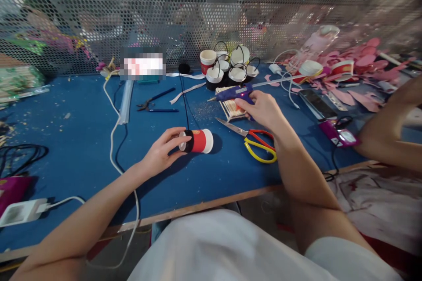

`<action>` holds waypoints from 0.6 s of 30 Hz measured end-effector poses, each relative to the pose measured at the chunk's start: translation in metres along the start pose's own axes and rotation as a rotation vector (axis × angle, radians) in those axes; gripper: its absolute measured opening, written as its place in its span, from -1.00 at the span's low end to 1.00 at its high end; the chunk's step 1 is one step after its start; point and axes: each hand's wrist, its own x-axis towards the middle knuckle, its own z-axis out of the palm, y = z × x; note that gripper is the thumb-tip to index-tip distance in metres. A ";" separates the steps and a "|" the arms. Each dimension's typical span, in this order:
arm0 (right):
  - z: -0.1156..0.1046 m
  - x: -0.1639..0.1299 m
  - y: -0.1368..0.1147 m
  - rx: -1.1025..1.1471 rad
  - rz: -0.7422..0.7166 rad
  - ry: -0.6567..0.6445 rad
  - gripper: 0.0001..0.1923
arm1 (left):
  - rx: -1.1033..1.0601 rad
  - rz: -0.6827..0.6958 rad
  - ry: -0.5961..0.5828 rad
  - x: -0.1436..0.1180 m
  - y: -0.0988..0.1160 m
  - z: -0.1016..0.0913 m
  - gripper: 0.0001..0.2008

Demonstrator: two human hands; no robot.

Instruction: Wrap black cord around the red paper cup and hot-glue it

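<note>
Perforated metal forms the panel (184, 17) along the back of the blue surface (211, 180). Pink cut pieces (365, 59) lie heaped at the far right, beyond another person's arm (389, 123). Near the panel, right of centre, cups (227, 68) with thin black loops stand bunched together. Scissors (244, 132) with red and yellow handles lie open beside the right forearm. Closed around its grip, the right hand (263, 107) holds a blue glue gun (232, 92), nozzle pointing left, above a small stand of wooden sticks (229, 109); whether they touch, I cannot tell. Blue-handled pliers (153, 103) lie spread farther left. Front and centre, a red-and-white cup (199, 141) lies sideways, the fingers of the left hand (161, 149) wrapped around its black-banded end. Two white ribbons (187, 92) lie behind it, and a thin black cord (184, 105) rises beside those fingers.
</note>
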 end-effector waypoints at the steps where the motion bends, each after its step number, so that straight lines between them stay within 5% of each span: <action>1: 0.002 0.009 0.004 -0.100 -0.006 0.041 -0.53 | -0.001 -0.001 -0.005 0.000 0.000 0.000 -0.63; 8: 0.021 0.042 0.012 -0.347 0.067 0.056 -0.49 | -0.017 -0.006 -0.012 -0.003 -0.002 0.003 -0.62; 14: 0.034 0.044 0.009 -0.363 0.155 0.084 -0.52 | -0.055 -0.029 -0.031 -0.003 -0.002 0.003 -0.62; 18: 0.034 0.033 0.002 -0.368 0.073 0.221 -0.64 | -0.066 -0.027 -0.020 -0.002 0.000 0.003 -0.62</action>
